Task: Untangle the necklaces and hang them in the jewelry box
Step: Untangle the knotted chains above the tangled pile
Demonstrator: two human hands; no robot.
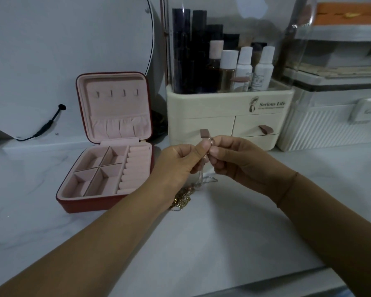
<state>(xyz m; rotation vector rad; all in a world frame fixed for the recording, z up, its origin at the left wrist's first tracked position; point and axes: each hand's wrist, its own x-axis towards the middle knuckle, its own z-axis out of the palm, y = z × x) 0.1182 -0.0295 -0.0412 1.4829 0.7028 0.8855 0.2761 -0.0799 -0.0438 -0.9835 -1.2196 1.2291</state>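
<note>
My left hand (181, 162) and my right hand (236, 159) meet above the white counter, both pinching the top of a tangle of necklaces (201, 181). A thin chain hangs down between the hands. A gold chain (181, 200) lies bunched on the counter under my left wrist, partly hidden. The red jewelry box (73, 202) stands open to the left, pink inside. Its raised lid shows a row of small hooks (117, 93) with nothing on them, above a gathered pocket. The tray compartments hold nothing.
A cream cosmetics organizer (229, 116) with bottles and two drawers stands right behind my hands. A white ribbed case (321, 127) sits to its right. A round mirror (73, 39) with a black cable leans at the back left. The counter's front edge runs along the lower right.
</note>
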